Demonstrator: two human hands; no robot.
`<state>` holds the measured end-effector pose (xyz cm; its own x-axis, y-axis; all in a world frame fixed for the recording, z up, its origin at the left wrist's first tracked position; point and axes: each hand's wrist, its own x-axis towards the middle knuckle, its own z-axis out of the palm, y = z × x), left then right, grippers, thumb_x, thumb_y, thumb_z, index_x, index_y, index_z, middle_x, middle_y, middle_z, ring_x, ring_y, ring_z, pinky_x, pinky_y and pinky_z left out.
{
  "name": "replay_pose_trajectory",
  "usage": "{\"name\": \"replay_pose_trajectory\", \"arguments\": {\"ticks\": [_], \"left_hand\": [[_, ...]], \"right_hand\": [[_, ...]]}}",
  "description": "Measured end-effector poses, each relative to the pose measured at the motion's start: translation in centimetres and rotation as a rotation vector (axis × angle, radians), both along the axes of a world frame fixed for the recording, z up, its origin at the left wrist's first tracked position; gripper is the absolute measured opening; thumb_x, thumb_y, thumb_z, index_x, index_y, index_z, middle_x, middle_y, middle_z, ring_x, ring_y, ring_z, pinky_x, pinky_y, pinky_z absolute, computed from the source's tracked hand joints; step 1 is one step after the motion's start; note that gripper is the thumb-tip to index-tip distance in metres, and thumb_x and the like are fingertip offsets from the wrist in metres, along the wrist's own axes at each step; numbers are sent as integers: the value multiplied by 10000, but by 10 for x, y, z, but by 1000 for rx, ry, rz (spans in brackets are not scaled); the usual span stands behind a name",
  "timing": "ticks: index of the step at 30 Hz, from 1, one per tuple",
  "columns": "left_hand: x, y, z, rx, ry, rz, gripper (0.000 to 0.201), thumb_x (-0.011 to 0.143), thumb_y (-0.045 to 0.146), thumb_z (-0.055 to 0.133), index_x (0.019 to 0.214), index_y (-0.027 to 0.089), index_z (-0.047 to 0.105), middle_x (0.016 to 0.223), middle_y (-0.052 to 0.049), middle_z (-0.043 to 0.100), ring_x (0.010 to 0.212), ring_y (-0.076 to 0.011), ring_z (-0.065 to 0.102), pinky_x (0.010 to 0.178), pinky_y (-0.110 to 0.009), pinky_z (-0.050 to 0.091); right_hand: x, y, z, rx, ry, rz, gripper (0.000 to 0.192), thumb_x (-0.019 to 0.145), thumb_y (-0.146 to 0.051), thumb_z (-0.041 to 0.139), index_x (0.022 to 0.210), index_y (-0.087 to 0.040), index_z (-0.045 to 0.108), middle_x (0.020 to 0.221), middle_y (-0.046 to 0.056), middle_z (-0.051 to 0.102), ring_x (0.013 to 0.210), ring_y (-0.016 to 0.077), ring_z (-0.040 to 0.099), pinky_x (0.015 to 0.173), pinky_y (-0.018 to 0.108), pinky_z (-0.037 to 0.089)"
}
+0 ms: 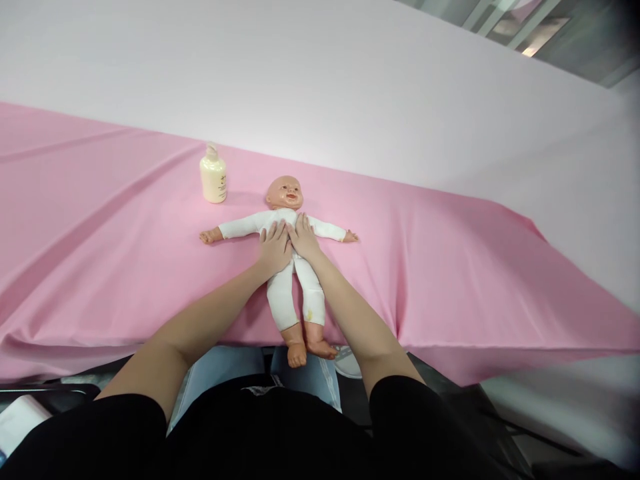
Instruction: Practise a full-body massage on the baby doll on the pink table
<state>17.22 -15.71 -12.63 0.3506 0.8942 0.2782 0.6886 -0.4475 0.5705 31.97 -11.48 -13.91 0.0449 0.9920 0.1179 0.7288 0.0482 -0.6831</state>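
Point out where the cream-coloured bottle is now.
In the head view, the cream-coloured bottle stands upright on the pink cloth, left of the doll's head and near the cloth's far edge.

Doll's torso partly hidden, bottle's lettering illegibly small

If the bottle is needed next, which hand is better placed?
Probably the left hand: it rests on the doll, nearer the bottle. The right hand also rests there, but farther away.

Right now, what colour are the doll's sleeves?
The doll's sleeves are white, as the head view shows.
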Motion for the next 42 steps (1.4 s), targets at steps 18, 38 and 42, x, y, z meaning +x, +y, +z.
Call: {"name": "replay_pose_trajectory", "arguments": {"ticks": [18,38,42], "left_hand": [[-8,12,4,-49,135,119,610,1028,255,300,1609,68,283,1706,-166,189,1596,-319,171,1284,-512,229],[-14,25,-4,-94,-106,98,577,1055,297,250,1579,86,368,1673,-138,296,1583,-294,233,1297,-522,234],[-14,28,-7,-89,-167,104,583,1058,328,262,1579,84,362,1671,-147,293,1581,-299,237,1295,-529,230]], "right_hand": [[-44,-92,39,-99,-616,9,689,1030,-320,253,1616,25,146,1712,231,61,1612,359,106,1294,548,169],[-39,-35,46,7,-637,263,666,996,-261,224,1629,-59,198,1729,109,142,1621,288,109,1298,575,121],[-39,-40,44,14,-644,293,668,1000,-270,247,1635,-75,179,1728,102,147,1618,309,114,1292,609,113]]}}
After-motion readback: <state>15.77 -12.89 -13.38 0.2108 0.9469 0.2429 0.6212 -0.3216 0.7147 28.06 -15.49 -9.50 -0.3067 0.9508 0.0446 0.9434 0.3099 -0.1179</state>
